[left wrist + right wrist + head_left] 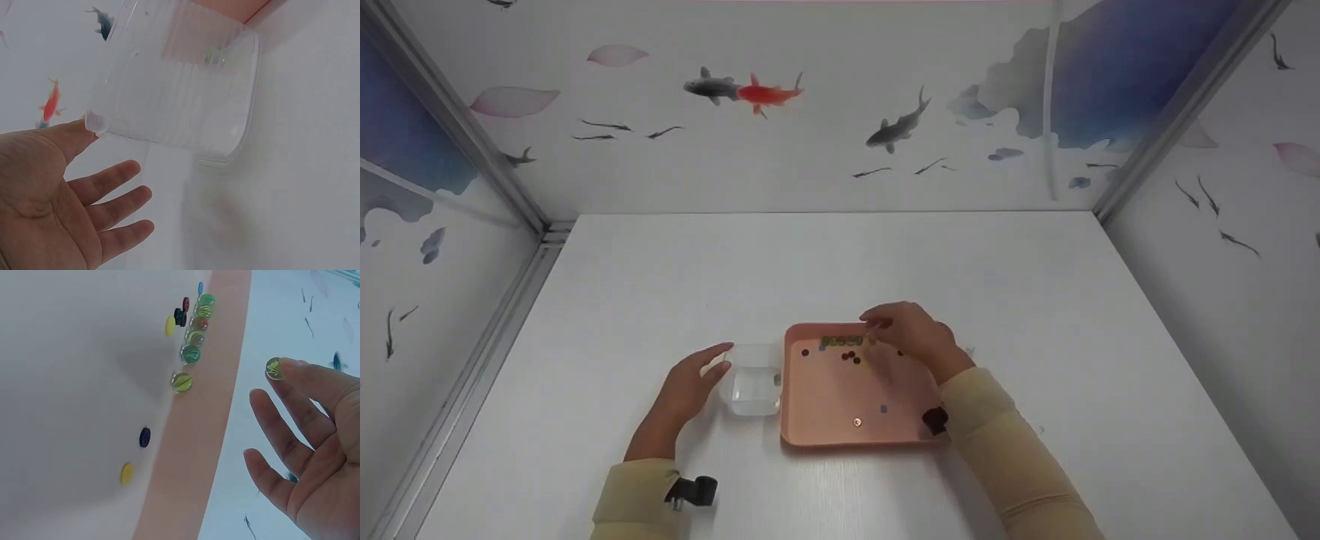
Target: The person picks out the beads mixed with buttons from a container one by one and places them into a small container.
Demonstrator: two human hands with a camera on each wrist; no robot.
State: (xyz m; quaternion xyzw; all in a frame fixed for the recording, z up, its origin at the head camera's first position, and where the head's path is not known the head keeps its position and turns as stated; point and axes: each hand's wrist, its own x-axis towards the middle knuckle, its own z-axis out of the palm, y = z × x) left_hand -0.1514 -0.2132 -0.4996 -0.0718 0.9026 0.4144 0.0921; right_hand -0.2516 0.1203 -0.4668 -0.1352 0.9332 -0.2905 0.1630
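My right hand [911, 334] is raised over the far right part of the pink tray [825, 405]. Between its thumb and index finger it pinches a clear glass marble [274, 369] with a yellow-green swirl; the other fingers are spread. Several marbles [842, 341] stand in a row along the tray's far side, with one more marble [182, 382] just apart from the row. My left hand [690, 386] is at the left side of a clear plastic box [754, 394], a fingertip at its corner and the other fingers extended. A greenish marble [215, 55] shows through the box wall.
Dark buttons [851, 358] lie near the marble row, and yellow buttons [126, 473] lie in the tray too. Nearer its front are a small blue piece [883, 409] and a pale round piece [857, 422]. Fish-printed panels [825, 165] enclose the white table [825, 262].
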